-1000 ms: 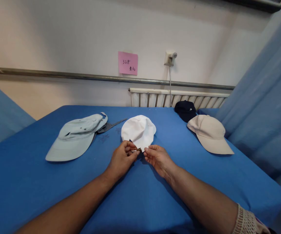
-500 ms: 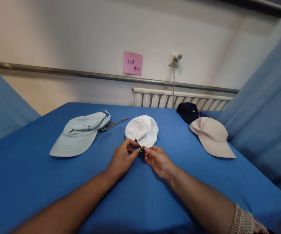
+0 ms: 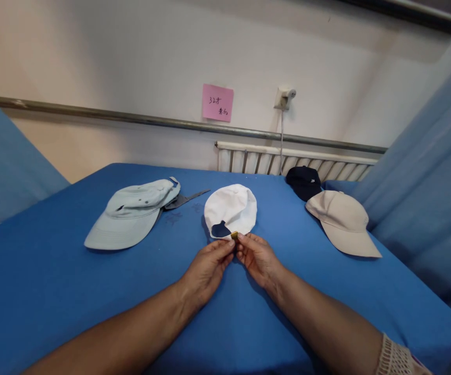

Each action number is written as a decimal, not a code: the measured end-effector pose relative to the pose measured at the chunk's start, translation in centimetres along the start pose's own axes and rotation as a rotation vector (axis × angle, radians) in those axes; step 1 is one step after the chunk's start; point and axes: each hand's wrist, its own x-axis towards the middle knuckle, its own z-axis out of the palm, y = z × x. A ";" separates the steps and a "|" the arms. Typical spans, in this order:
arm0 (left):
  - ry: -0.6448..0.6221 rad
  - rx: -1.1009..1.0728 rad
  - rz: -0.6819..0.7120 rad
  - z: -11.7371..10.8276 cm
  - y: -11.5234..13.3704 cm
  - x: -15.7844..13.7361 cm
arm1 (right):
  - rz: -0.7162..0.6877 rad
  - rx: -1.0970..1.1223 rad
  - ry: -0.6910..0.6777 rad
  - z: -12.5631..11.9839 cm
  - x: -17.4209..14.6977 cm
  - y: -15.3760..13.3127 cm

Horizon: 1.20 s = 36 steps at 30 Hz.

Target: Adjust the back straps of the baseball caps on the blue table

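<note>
In the head view, the left hand (image 3: 208,266) has shifted nearer, uncovering the dark arched opening (image 3: 220,229) of the round white fabric cap (image 3: 229,205), mid-way across the blue cloth-covered surface (image 3: 53,291). The 2 grips pinch its near edge at the small brass-coloured metal clasp (image 3: 234,235); the strap seems to span the gap.

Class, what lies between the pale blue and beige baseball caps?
In the head view: a white cap, held near its buckle by left hand and right hand, and a grey strap-like piece nearer the pale blue baseball cap.
</note>
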 end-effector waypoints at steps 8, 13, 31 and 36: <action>0.014 -0.123 -0.036 -0.6 0.2 1.0 | 0.025 -0.010 -0.037 0.8 -0.7 0.4; 0.035 -0.101 -0.050 -0.6 0.5 1.0 | 0.028 -0.037 -0.046 0.6 -0.7 0.2; 0.050 0.130 0.023 -0.9 0.6 1.0 | 0.006 -0.062 -0.049 -0.1 -0.4 0.5; 0.049 0.155 0.034 -0.9 0.7 0.9 | -0.026 -0.096 -0.045 -0.1 -0.3 0.4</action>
